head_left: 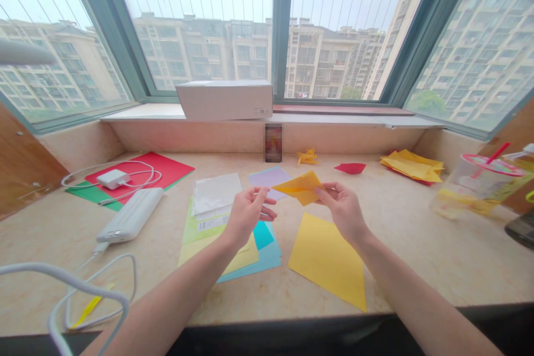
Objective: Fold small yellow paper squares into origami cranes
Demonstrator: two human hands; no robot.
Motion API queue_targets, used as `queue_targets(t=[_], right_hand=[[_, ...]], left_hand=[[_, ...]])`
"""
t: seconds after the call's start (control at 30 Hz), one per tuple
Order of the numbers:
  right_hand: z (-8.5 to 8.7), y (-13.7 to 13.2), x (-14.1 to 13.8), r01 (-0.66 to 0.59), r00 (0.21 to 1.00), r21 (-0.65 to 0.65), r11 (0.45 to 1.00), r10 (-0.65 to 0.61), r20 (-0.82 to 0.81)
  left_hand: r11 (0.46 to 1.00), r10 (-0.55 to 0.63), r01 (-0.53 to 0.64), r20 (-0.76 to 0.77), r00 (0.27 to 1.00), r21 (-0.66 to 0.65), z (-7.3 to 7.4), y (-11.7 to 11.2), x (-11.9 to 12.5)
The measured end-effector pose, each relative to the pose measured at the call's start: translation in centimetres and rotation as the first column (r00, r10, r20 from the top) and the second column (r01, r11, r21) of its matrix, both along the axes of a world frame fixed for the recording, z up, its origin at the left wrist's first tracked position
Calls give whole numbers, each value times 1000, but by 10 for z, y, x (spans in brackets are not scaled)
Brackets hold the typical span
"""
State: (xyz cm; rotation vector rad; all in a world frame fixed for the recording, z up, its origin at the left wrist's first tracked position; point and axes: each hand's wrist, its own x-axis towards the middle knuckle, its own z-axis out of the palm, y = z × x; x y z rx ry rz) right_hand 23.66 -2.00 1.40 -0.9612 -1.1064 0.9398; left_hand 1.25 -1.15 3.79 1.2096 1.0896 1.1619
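Observation:
My right hand (340,206) pinches a folded piece of orange-yellow paper (302,186) by its right corner, holding it above the counter. The paper's pointed left end reaches toward my left hand (252,211). That hand is half curled with thumb and fingers apart, just beside the tip, and seems to hold nothing. Below my right hand a flat yellow sheet (329,261) lies on the counter. Under and beside my left hand are layered light blue sheets (269,258), a pale yellow sheet (240,258) and a white packet (219,194). A lilac sheet (269,178) lies just beyond.
A white power bank (131,214), cables and a charger (113,179) lie at left on red paper (177,167). Toward the back are a yellow folded figure (307,156), a red folded piece (350,168) and stacked yellow papers (413,166). A clear cup (467,183) stands right.

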Motion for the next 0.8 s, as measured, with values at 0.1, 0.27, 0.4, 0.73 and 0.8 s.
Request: queue_targets(t=[0.1,0.27,0.4,0.73,0.8], right_hand=[[-6,-5,-6,228,940,282,932,-287,185],[-10,-13,-14,-166,745,680,714,-361,561],[-7,-14,-18,-422,566,679,601,-410,715],[-5,-17,-23,-298,504,647,702,-460,731],[-6,-16,-22,-301,489,638,709,-460,741]], left_hand=[[981,-143,152,81,986,-122,-1,-7,5],[896,-409,444,424,808,17,0,-19,13],[929,-343,369,462,818,36,0,-19,14],[952,-303,285,227,925,109,-14,-9,11],[954,-300,278,278,913,115,-13,-10,11]])
